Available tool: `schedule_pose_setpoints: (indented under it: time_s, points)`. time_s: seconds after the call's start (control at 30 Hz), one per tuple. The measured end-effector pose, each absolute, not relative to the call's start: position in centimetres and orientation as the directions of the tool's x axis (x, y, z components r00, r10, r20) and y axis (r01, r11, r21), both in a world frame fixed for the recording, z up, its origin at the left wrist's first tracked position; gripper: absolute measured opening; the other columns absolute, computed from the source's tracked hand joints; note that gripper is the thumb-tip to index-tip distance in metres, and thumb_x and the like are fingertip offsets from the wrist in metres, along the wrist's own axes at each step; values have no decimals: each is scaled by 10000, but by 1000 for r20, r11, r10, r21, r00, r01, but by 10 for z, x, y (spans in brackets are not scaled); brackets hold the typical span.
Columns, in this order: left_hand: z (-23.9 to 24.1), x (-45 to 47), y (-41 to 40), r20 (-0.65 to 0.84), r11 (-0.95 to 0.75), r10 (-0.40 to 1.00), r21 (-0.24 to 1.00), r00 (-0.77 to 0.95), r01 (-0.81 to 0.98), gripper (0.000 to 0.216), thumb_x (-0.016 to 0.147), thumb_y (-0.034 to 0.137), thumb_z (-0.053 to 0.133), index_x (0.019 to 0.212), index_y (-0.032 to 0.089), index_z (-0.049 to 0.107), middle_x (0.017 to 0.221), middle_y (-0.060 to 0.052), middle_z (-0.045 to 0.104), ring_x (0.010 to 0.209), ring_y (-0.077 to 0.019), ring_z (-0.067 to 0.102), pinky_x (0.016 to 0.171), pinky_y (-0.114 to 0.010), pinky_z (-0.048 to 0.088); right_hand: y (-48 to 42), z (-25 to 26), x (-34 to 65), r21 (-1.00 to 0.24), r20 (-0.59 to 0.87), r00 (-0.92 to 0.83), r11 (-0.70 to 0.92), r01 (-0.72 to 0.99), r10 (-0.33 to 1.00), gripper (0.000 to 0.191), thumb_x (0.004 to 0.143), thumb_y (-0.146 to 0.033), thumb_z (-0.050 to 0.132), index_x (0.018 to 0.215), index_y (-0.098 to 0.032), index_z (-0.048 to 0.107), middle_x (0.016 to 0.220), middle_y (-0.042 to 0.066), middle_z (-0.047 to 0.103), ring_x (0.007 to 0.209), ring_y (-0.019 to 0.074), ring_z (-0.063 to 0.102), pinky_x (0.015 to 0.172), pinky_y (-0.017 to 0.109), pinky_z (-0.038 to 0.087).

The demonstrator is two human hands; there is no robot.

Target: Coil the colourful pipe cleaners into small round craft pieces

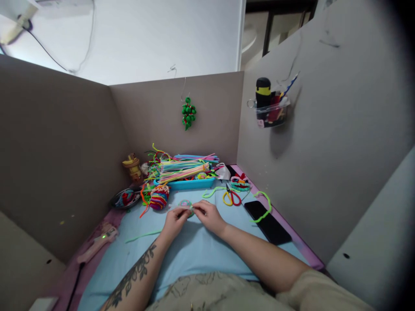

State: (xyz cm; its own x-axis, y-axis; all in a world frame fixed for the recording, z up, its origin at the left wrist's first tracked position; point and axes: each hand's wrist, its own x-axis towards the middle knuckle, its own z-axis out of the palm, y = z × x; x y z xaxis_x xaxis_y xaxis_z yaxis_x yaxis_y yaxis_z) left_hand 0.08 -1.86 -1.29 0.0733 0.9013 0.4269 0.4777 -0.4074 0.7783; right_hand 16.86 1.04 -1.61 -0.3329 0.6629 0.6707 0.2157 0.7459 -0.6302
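Far left, a glue gun (99, 242) lies at eight o'clock of the hands, with a loose green stem (142, 236) between. The left hand (175, 221) and right hand (209, 216) meet at the fingertips, both pinching a small pipe-cleaner ring (186, 204) just above the blue mat (194, 250). There's a striped ball (158, 198) at ten o'clock, a stem-filled tray (184, 185) at twelve, scissors (231, 198) at one and a phone (267, 221) at three.

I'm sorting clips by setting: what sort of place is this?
Probably a hobby craft desk walled by beige partition panels. A blue tray holds bundled pipe cleaners, scissors lie on the blue mat, and the left hand and right hand pinch a small pipe-cleaner loop.
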Motion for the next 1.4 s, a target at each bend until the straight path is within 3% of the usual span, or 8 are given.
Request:
schedule_pose_setpoints:
  time_s: [0.17,0.43,0.77,0.9,1.0,1.17,1.4]
  points:
    - [-10,4,-21,400,-397,912,811,87,429,226,767,323,577,809,140,703,666,-42,670,568,-139,557,545,-225,434,12,-17,169,-629,679,-329,751,201,656,150,815,-160,537,905,-198,651,786,32,625,762,148,560,692,260,446]
    - [-9,3,-19,403,-387,911,768,84,510,233,758,331,576,737,136,703,551,-18,615,525,-132,527,519,-223,411,11,-13,169,-626,672,-330,747,225,663,181,794,-127,537,923,-200,642,786,22,618,759,142,560,698,256,444]
    - [-14,8,-17,359,-355,928,775,98,523,261,756,342,582,899,144,676,808,-62,682,695,-167,586,651,-271,454,20,-18,172,-606,645,-326,722,332,691,157,810,-116,526,905,-189,627,834,23,613,804,139,557,738,249,434]
    - [-14,13,-16,305,-319,947,848,103,423,281,747,346,592,925,140,661,852,-67,684,743,-175,596,688,-280,463,19,-18,172,-519,646,-354,729,446,676,173,814,-116,528,926,-202,629,876,31,600,835,145,549,755,247,422]
    - [-14,15,-16,257,-277,961,896,103,347,301,753,371,581,936,142,652,819,-53,674,693,-157,579,634,-259,458,16,-12,171,-406,658,-385,735,543,648,159,808,-122,542,888,-211,646,856,39,588,818,160,529,736,256,407]
    - [-10,18,-18,216,-222,975,951,51,215,311,733,390,600,899,133,652,732,-39,648,603,-126,532,572,-236,429,14,-9,168,-278,706,-420,769,576,570,129,830,-176,534,841,-213,657,838,63,588,798,184,504,723,291,392]
    - [-7,18,-21,225,-210,973,960,-61,187,306,714,417,613,647,120,649,554,-17,592,520,-113,489,520,-228,389,12,-22,162,-320,758,-410,837,443,507,273,830,-97,455,973,-224,650,1011,85,591,909,200,509,803,342,415]
